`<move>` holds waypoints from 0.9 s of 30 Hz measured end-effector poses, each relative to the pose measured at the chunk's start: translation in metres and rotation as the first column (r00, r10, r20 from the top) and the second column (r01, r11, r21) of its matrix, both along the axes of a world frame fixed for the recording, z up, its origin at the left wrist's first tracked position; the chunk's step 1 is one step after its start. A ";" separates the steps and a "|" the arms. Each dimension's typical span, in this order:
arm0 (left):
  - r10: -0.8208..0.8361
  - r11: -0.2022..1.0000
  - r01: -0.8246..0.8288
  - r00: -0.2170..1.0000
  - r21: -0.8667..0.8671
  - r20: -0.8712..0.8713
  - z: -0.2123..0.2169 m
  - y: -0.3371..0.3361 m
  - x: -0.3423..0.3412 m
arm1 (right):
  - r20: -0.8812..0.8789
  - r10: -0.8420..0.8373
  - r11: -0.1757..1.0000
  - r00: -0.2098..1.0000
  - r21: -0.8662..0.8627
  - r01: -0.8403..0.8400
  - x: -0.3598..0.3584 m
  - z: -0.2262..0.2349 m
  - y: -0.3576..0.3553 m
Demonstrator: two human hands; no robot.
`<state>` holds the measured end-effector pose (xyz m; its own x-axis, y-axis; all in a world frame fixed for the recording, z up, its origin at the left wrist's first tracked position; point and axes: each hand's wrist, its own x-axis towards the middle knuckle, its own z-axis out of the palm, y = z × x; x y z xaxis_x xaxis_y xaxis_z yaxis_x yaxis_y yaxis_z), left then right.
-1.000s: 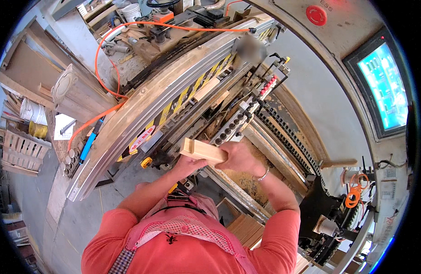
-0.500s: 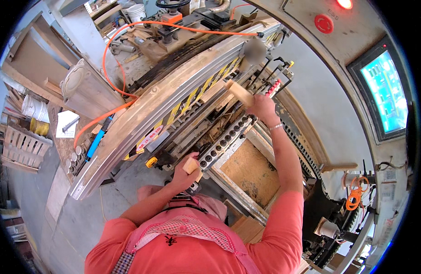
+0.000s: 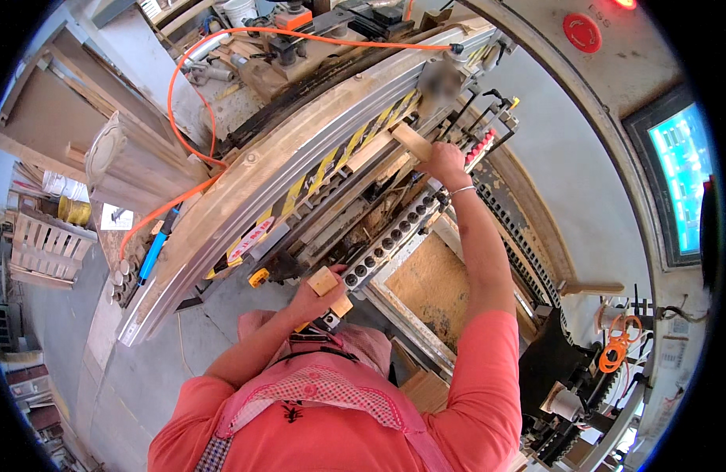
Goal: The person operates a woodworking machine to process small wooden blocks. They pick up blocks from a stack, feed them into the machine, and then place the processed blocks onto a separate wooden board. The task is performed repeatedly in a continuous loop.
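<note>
Gripped wood (image 3: 323,281) in curled left hand (image 3: 304,302), just beside black cups (image 3: 386,243); could not tell whether one piece or two. Pinched block (image 3: 411,142) by its near end in right hand (image 3: 444,164), above machine, near striped tape (image 3: 328,171).

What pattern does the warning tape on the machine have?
Diagonal black and yellow stripes; the warning tape shows best in the head view.
</note>
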<state>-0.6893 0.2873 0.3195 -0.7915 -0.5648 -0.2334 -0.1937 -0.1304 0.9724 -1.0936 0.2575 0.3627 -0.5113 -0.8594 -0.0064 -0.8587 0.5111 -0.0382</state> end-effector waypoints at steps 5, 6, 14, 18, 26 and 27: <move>-0.053 0.998 0.051 0.997 -0.039 -0.051 -0.004 -0.004 0.004 | 0.037 -0.025 0.999 0.999 -0.030 0.026 0.007 0.006 0.000; -0.057 0.996 0.053 0.997 -0.076 -0.050 -0.005 -0.004 0.004 | 0.026 -0.013 1.000 1.000 -0.019 0.013 0.012 0.011 -0.001; -0.085 0.977 0.078 0.996 -0.200 -0.029 -0.004 -0.005 0.002 | 0.045 -0.042 0.999 0.998 -0.031 0.043 0.010 0.016 0.000; -0.070 0.984 0.061 0.996 -0.169 -0.050 -0.009 -0.004 0.001 | 0.045 0.007 0.999 0.999 -0.046 -0.005 0.006 0.016 0.002; -0.058 0.978 0.048 0.997 -0.204 -0.046 -0.004 -0.004 -0.002 | 0.022 0.043 0.997 0.999 -0.065 -0.042 0.001 0.010 -0.003; -0.061 0.980 0.051 0.997 -0.192 -0.045 -0.002 -0.004 -0.002 | 0.018 0.047 0.997 0.999 -0.065 -0.046 0.001 0.010 -0.004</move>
<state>-0.6913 0.2836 0.3177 -0.8314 -0.5492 -0.0844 -0.1451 0.0681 0.9871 -1.0925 0.2531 0.3732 -0.4714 -0.8810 0.0402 -0.8801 0.4670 -0.0863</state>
